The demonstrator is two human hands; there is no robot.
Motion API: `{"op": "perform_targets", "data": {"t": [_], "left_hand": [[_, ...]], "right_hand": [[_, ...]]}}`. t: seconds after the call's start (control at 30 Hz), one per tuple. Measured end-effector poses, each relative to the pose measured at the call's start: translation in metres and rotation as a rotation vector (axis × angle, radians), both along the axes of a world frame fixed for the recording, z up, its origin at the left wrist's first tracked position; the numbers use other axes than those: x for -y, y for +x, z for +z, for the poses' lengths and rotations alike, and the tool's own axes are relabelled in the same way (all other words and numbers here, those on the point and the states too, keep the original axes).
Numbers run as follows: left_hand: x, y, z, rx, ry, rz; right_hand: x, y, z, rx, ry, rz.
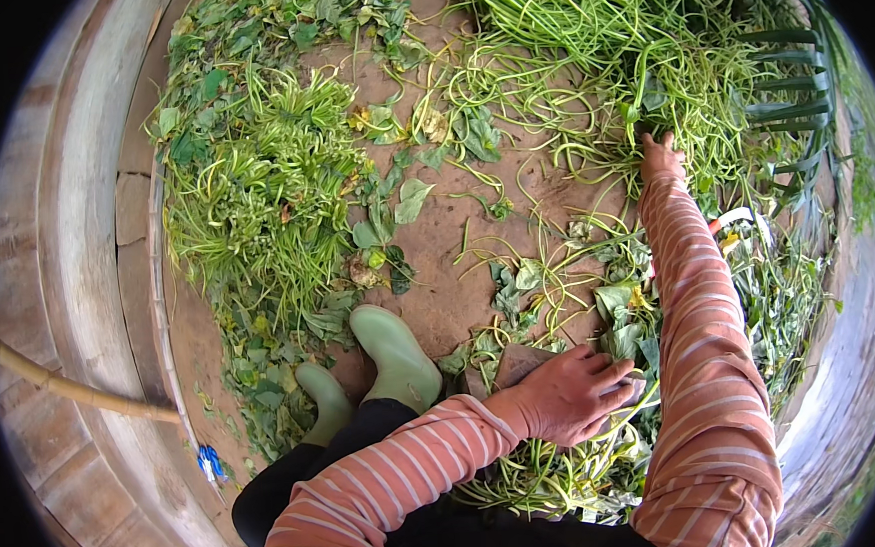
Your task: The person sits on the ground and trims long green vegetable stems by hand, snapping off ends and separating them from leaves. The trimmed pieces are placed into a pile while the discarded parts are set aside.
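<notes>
My left hand [569, 397] lies over a few green stems and a wilted leaf on a flat brown block [522, 364], close to my body; whether the fingers grip them is hard to see. My right arm is stretched forward, and my right hand [662, 158] reaches into the edge of a large heap of long green stems [564, 10], fingers among the stems. Cut stems and leaves [562, 469] lie below my left hand. Bundled stems [274, 178] with their ends together form a pile to the left.
My green rubber boots [396, 359] stand on the earthen floor among leaves. Blue-handled scissors [210, 464] lie at the lower left, near a bamboo pole [76, 387]. A palm frond [790, 83] hangs at the right, above a curved white-and-red object [731, 218] partly behind my right arm.
</notes>
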State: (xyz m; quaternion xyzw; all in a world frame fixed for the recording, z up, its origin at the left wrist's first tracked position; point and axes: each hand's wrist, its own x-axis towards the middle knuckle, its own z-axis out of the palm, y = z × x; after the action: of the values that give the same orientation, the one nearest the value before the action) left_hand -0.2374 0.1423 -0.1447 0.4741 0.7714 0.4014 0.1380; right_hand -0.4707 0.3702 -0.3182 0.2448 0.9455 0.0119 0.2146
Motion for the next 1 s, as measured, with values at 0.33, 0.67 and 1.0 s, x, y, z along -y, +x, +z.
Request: {"op": "perform_targets", "data": {"t": [0.33,0.67,1.0], "left_hand": [[0.0,0.002,0.0,-0.003,-0.016,-0.014],[0.003,0.002,0.005,-0.039,-0.051,-0.024],[0.004,0.006,0.009,-0.148,-0.058,-0.009]], "right_hand": [[-0.029,-0.001,-0.027,-0.046,0.023,0.202],[-0.074,0.007,0.01,-0.331,-0.313,0.419],[-0.095,0.008,0.116,-0.468,-0.476,0.293]]}}
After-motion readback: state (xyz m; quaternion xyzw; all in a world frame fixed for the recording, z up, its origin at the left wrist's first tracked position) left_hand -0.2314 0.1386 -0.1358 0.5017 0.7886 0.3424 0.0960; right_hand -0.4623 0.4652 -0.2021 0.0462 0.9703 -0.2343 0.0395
